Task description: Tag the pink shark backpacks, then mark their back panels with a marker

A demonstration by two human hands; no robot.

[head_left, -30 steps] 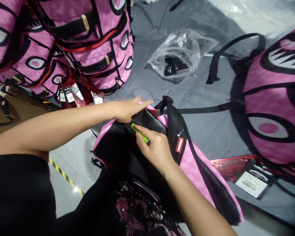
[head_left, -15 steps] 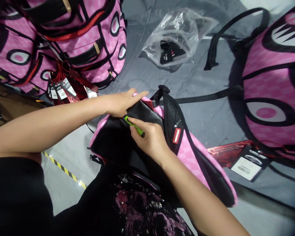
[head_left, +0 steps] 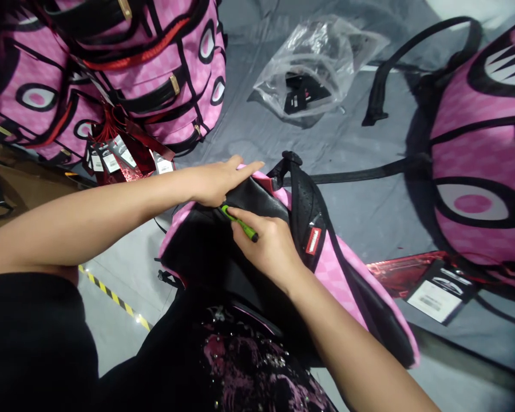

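Observation:
A pink-and-black backpack [head_left: 347, 280] lies across my lap, its black panel [head_left: 257, 200] facing up. My left hand [head_left: 221, 180] grips its upper edge, with one finger stretched along the pink fabric. In my right hand [head_left: 268, 243] is a slim green tool with a black end [head_left: 242, 224], held between thumb and fingers. The tool's tip meets the black panel right beside my left fingertips; the tip itself is hidden, so its exact kind is unclear. A black shoulder strap with a red label [head_left: 313, 240] lies just right of my right hand.
More pink backpacks [head_left: 154, 74] with red cords and hang tags [head_left: 111, 157] stand at upper left. A clear plastic bag [head_left: 313, 63] with black tags lies on the grey-covered table [head_left: 236, 131]. Another pink backpack [head_left: 476, 189] lies right, near a black-and-white tag [head_left: 440, 292]. A cardboard box [head_left: 21, 183] stands left.
The whole view has shifted slightly, so things appear a little farther right. Both hands keep their hold on the backpack and the green tool, with hardly any motion between them.

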